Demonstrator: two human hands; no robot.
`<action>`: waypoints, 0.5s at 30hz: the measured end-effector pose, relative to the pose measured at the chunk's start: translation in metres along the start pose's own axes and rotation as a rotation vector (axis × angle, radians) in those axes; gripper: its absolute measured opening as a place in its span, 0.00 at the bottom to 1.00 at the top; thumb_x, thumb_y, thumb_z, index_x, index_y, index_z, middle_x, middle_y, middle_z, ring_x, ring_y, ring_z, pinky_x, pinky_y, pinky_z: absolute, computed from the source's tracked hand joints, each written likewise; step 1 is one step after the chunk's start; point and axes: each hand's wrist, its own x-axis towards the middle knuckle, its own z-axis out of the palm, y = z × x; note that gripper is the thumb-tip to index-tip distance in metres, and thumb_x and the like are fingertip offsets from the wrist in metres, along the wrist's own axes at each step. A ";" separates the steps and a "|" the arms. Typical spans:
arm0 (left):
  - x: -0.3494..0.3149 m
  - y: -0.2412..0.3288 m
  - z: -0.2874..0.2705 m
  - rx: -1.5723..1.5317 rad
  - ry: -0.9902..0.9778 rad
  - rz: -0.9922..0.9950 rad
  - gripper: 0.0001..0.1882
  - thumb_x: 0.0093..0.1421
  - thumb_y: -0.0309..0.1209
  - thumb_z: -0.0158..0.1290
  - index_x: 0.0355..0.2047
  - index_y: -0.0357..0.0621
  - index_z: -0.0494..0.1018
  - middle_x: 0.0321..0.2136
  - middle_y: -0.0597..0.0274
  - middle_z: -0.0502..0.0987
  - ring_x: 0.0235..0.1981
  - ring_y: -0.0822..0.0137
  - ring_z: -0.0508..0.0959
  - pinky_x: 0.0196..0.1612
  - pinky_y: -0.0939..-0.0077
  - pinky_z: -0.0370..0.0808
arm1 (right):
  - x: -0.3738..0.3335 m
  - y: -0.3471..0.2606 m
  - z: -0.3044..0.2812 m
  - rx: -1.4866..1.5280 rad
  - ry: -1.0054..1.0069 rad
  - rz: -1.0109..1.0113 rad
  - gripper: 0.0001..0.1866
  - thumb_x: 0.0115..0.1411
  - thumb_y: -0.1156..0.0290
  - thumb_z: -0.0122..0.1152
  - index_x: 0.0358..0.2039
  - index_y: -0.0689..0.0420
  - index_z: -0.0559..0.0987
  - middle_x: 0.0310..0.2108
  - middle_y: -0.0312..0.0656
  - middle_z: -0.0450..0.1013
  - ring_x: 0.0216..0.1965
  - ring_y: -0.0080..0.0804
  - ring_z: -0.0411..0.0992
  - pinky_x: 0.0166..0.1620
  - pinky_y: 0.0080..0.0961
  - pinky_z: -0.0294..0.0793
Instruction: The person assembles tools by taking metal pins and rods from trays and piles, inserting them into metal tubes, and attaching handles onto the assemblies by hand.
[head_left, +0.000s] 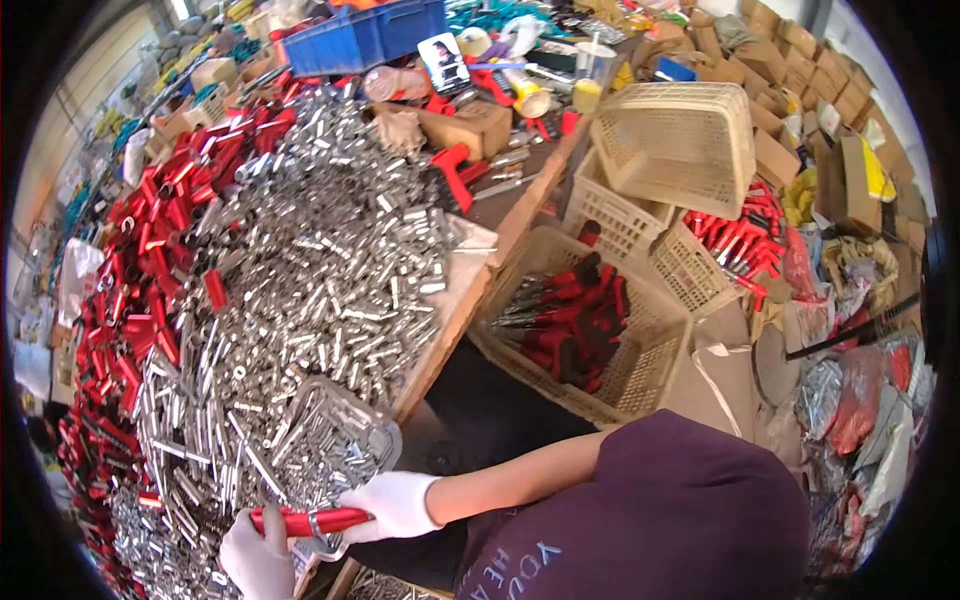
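Both gloved hands are at the near edge of the table, holding one red tubular handle (pixel 342 519) with a curved metal piece near its middle. My left hand (pixel 258 560), in a white glove, closes its thumb and fingers on the left end. My right hand (pixel 392 507), also white-gloved, grips the right end, its fingers partly hidden. Just beyond them lies a clear plastic tray (pixel 392 440) with small metal parts in it. A large heap of silvery metal tubes and pins (pixel 300 290) spreads over the table behind the tray.
Red handles (pixel 150 260) are piled along the table's left. Right of the wooden table edge (pixel 470 300), a cream plastic crate (pixel 650 385) holds red-handled tools. More crates (pixel 690 130) stack behind it. A blue bin (pixel 365 40) stands at the back; cardboard boxes (pixel 800 70) fill the far right.
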 end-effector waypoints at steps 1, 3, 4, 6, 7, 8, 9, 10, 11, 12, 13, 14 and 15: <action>0.000 -0.003 0.003 -0.073 0.027 0.016 0.22 0.60 0.46 0.51 0.26 0.34 0.76 0.22 0.39 0.76 0.27 0.39 0.76 0.33 0.50 0.70 | 0.000 0.002 0.001 0.086 0.000 -0.020 0.25 0.61 0.45 0.55 0.39 0.58 0.74 0.29 0.58 0.75 0.34 0.60 0.74 0.39 0.46 0.71; 0.001 -0.009 -0.003 -0.166 -0.032 0.039 0.20 0.61 0.47 0.53 0.33 0.40 0.79 0.27 0.53 0.81 0.28 0.56 0.80 0.38 0.67 0.77 | 0.004 0.006 0.005 0.267 -0.021 -0.018 0.25 0.61 0.47 0.56 0.37 0.60 0.76 0.30 0.57 0.75 0.36 0.57 0.74 0.41 0.43 0.70; 0.001 -0.014 -0.002 -0.262 -0.014 0.124 0.19 0.65 0.43 0.51 0.33 0.37 0.77 0.27 0.56 0.80 0.28 0.61 0.79 0.35 0.66 0.76 | 0.008 0.004 0.004 0.226 0.027 -0.121 0.23 0.61 0.48 0.55 0.38 0.59 0.76 0.25 0.51 0.75 0.26 0.47 0.75 0.32 0.40 0.73; 0.005 -0.020 0.014 -0.583 0.047 0.228 0.22 0.66 0.46 0.50 0.36 0.34 0.74 0.27 0.57 0.79 0.28 0.61 0.78 0.33 0.63 0.74 | -0.003 -0.011 -0.007 0.562 -0.241 0.201 0.22 0.62 0.49 0.54 0.39 0.58 0.75 0.17 0.41 0.69 0.14 0.32 0.68 0.18 0.31 0.69; 0.009 -0.018 0.020 -0.713 0.101 0.335 0.24 0.67 0.49 0.48 0.39 0.35 0.71 0.33 0.56 0.78 0.33 0.58 0.77 0.39 0.60 0.73 | -0.002 -0.008 -0.001 0.695 -0.247 0.161 0.20 0.63 0.50 0.53 0.40 0.55 0.74 0.14 0.32 0.62 0.09 0.20 0.60 0.11 0.23 0.61; 0.010 -0.022 0.016 -0.586 0.221 0.513 0.26 0.68 0.51 0.47 0.42 0.35 0.70 0.38 0.54 0.76 0.39 0.56 0.75 0.47 0.58 0.71 | -0.005 -0.012 -0.006 0.752 -0.264 0.162 0.19 0.63 0.50 0.52 0.39 0.55 0.74 0.13 0.33 0.61 0.09 0.22 0.60 0.11 0.24 0.62; 0.006 -0.007 0.015 -0.685 0.291 0.526 0.26 0.68 0.51 0.47 0.42 0.36 0.70 0.40 0.54 0.74 0.41 0.56 0.73 0.49 0.58 0.69 | -0.002 -0.013 -0.007 0.811 -0.298 0.169 0.20 0.64 0.50 0.50 0.39 0.55 0.73 0.14 0.34 0.62 0.09 0.23 0.61 0.11 0.25 0.63; 0.004 0.003 0.015 -0.781 0.362 0.536 0.26 0.67 0.51 0.47 0.43 0.37 0.69 0.41 0.53 0.73 0.43 0.55 0.72 0.52 0.59 0.68 | 0.000 -0.014 -0.009 0.871 -0.335 0.175 0.20 0.65 0.49 0.49 0.38 0.56 0.72 0.15 0.35 0.64 0.09 0.24 0.62 0.11 0.25 0.63; 0.004 0.012 0.013 -0.792 0.405 0.518 0.22 0.67 0.47 0.49 0.43 0.37 0.71 0.40 0.53 0.74 0.41 0.56 0.73 0.49 0.60 0.70 | -0.001 -0.014 -0.011 0.878 -0.331 0.183 0.19 0.64 0.50 0.50 0.37 0.55 0.73 0.15 0.33 0.63 0.09 0.22 0.61 0.11 0.24 0.62; 0.005 0.008 0.019 -0.791 0.406 0.517 0.22 0.67 0.47 0.49 0.43 0.37 0.71 0.40 0.53 0.74 0.41 0.56 0.73 0.49 0.60 0.70 | 0.000 -0.013 -0.014 0.886 -0.331 0.190 0.19 0.64 0.50 0.52 0.36 0.55 0.73 0.14 0.32 0.62 0.09 0.21 0.60 0.11 0.23 0.61; 0.007 -0.001 0.030 -0.893 0.323 0.365 0.20 0.65 0.43 0.50 0.43 0.37 0.71 0.40 0.52 0.74 0.41 0.58 0.74 0.48 0.61 0.71 | -0.002 -0.013 -0.017 0.814 -0.320 0.162 0.19 0.64 0.50 0.51 0.35 0.55 0.74 0.14 0.33 0.62 0.09 0.21 0.60 0.11 0.23 0.61; 0.007 -0.010 0.036 -0.986 0.247 0.203 0.18 0.63 0.40 0.50 0.43 0.37 0.71 0.40 0.52 0.74 0.40 0.59 0.74 0.46 0.62 0.72 | -0.004 -0.015 -0.019 0.812 -0.338 0.157 0.19 0.64 0.50 0.51 0.35 0.55 0.74 0.14 0.33 0.62 0.09 0.21 0.60 0.11 0.23 0.61; 0.007 -0.016 0.033 -0.879 0.130 0.032 0.17 0.59 0.36 0.50 0.45 0.38 0.72 0.39 0.50 0.76 0.37 0.62 0.75 0.43 0.63 0.73 | -0.007 -0.018 -0.020 0.752 -0.320 0.176 0.19 0.64 0.50 0.51 0.36 0.55 0.74 0.15 0.33 0.62 0.09 0.21 0.60 0.11 0.23 0.62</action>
